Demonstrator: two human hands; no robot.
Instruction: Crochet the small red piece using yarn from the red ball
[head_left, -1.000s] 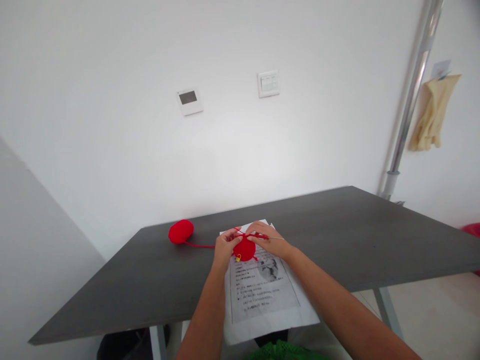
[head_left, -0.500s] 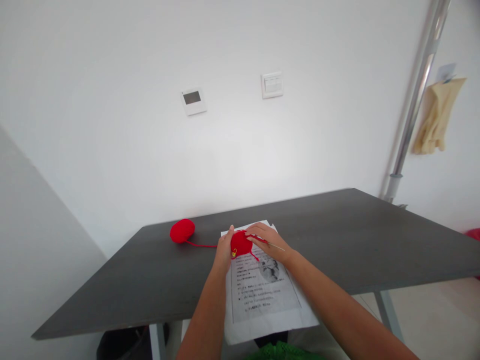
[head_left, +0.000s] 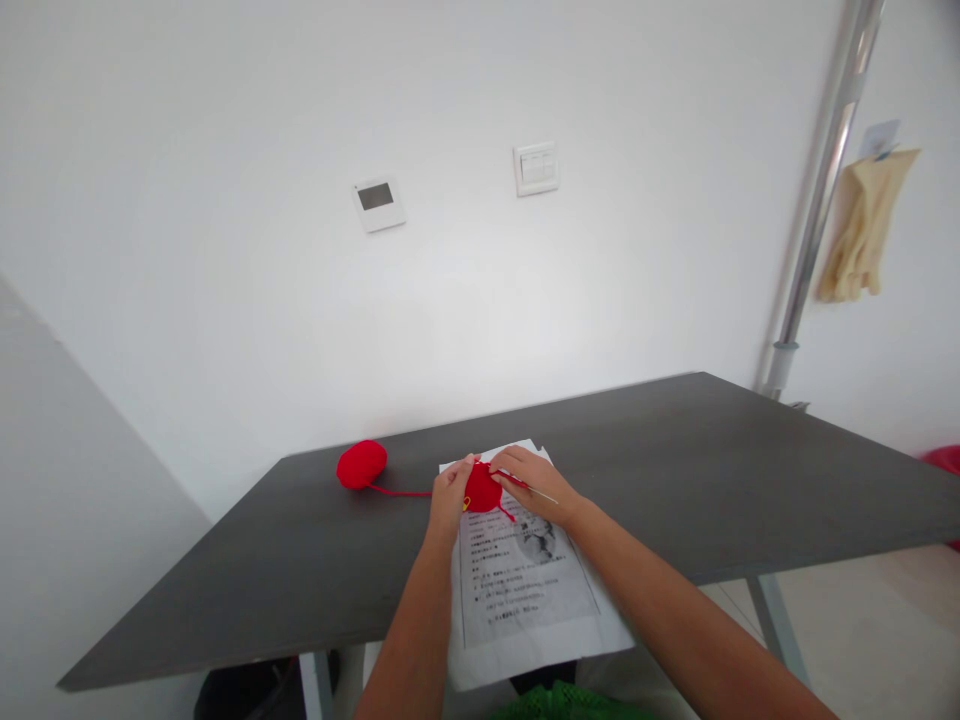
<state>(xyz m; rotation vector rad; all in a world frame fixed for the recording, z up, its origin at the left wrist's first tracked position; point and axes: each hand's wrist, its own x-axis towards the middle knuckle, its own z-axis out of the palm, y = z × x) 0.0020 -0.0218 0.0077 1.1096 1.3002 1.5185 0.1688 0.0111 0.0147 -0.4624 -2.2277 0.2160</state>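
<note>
My left hand (head_left: pixel 451 494) is closed on a small round red crochet piece (head_left: pixel 481 489), held just above a printed paper sheet (head_left: pixel 525 580). My right hand (head_left: pixel 534 482) pinches a thin metal crochet hook (head_left: pixel 541 493) whose tip is at the piece's right edge. A yellow stitch marker (head_left: pixel 466 503) hangs at the piece's lower left. A red strand of yarn (head_left: pixel 401 492) runs left from the piece to a red yarn ball (head_left: pixel 361 465) lying on the dark grey table (head_left: pixel 675 470).
A white wall behind the table carries a small panel (head_left: pixel 379 202) and a light switch (head_left: pixel 536 167). A metal pole (head_left: pixel 814 210) stands at the right, with cream rubber gloves (head_left: pixel 862 230) hanging beside it. Something green (head_left: pixel 562 702) lies below the table's near edge.
The crochet piece has been lifted slightly and turned, so the yellow marker moved to its left edge. Both hands stayed close around it. The yarn ball has not moved.
</note>
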